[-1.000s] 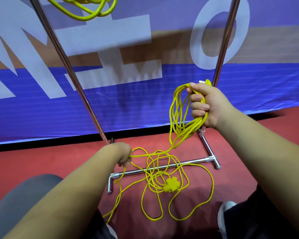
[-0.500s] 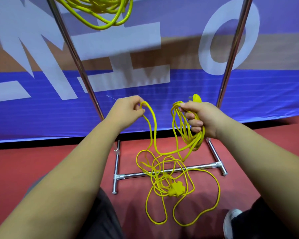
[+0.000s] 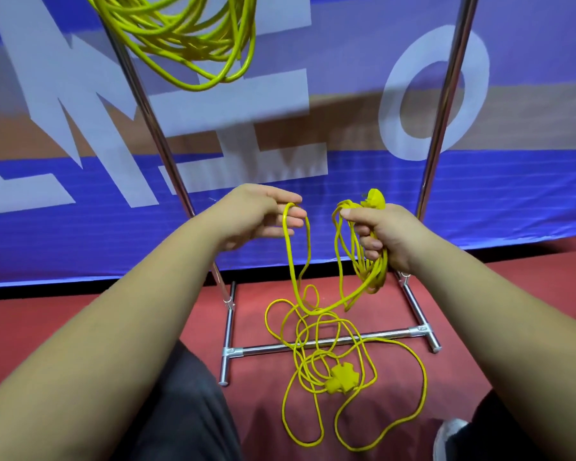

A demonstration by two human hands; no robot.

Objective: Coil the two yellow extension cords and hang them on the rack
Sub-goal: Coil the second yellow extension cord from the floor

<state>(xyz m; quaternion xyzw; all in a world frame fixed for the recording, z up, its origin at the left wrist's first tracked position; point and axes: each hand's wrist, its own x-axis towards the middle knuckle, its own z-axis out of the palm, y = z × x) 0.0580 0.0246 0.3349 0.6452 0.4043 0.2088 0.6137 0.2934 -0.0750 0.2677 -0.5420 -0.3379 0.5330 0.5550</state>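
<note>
One coiled cord (image 3: 193, 44) already hangs on the rack (image 3: 444, 104). Our right hand (image 3: 386, 234) grips gathered loops of the second cord (image 3: 378, 271), fingers curled; our left hand (image 3: 256, 214) pinches another loop. Much of it lies tangled on the floor (image 3: 80, 327).

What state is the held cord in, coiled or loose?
Partly coiled: the right hand grips some loops; the remaining cord lies loose on the floor.

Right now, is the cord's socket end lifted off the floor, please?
No, the socket end lies on the red floor among loose loops.
</note>
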